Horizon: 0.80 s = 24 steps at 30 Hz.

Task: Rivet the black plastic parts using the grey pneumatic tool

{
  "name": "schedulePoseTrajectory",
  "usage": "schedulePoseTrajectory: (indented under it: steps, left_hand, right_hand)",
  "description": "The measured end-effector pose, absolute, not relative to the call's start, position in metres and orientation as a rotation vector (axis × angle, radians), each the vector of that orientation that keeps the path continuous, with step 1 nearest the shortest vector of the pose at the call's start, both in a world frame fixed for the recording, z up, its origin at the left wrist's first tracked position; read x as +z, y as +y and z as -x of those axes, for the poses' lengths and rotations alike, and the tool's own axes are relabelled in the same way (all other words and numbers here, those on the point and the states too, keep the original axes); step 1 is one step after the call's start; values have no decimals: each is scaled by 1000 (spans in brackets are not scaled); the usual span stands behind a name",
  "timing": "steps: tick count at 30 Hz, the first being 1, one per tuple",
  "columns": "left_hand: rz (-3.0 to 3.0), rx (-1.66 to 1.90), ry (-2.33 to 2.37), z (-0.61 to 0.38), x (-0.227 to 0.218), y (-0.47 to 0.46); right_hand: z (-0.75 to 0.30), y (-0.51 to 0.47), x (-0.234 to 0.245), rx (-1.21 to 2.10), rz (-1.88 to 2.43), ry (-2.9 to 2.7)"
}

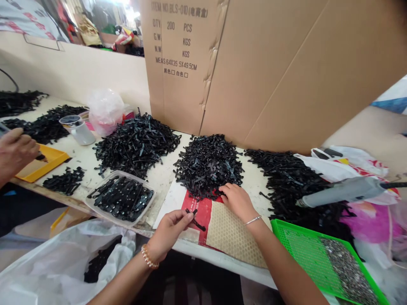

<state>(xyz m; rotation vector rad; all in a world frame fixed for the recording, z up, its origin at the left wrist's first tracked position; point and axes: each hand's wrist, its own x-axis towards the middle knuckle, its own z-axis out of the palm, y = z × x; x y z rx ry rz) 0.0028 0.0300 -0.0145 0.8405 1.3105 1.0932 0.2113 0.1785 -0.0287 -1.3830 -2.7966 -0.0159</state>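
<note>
Between the thumb and fingers of my left hand (173,231) are thin black plastic strips (199,225) with rounded ends, held over the front edge of the table. My right hand (235,201) reaches to the near edge of the middle pile of small black parts (210,165); its fingertips are curled at the pile, and whether they pinch a piece is hidden. Beneath my hands lie a red and white sheet (197,218) and a tan textured mat (233,231). To the left stands a clear plastic tub (121,197) of black strips.
A green tray (295,245) with small metal pieces sits at the right, below a grey corded power tool (343,191). Tall cardboard (270,72) stands behind. More black strips (136,142) are heaped left. A co-worker's hand (15,150) is above a yellow tray (47,161).
</note>
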Motion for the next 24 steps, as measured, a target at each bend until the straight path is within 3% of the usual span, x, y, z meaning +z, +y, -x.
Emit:
schedulePoseTrajectory:
  steps: [7,9,14,16,24]
  left_hand:
    - [-884,1053,1264,-8,-16,33]
    - [-885,1055,1264,-9,-16,32]
    - [-870,1148,1243,-13,-5,32]
    - [-838,1186,1186,-15,1,34]
    - [-782,1187,1130,-30,2,41]
  right_hand:
    - [-219,188,-26,96,1325,-2769]
    - [-221,186,-25,352,1329,-2597]
    - [-214,151,-16,1358,1167,-1765]
    - [-205,134,-12,1570,1092,-1589]
    - [-190,111,-4,1750,931,-1370]
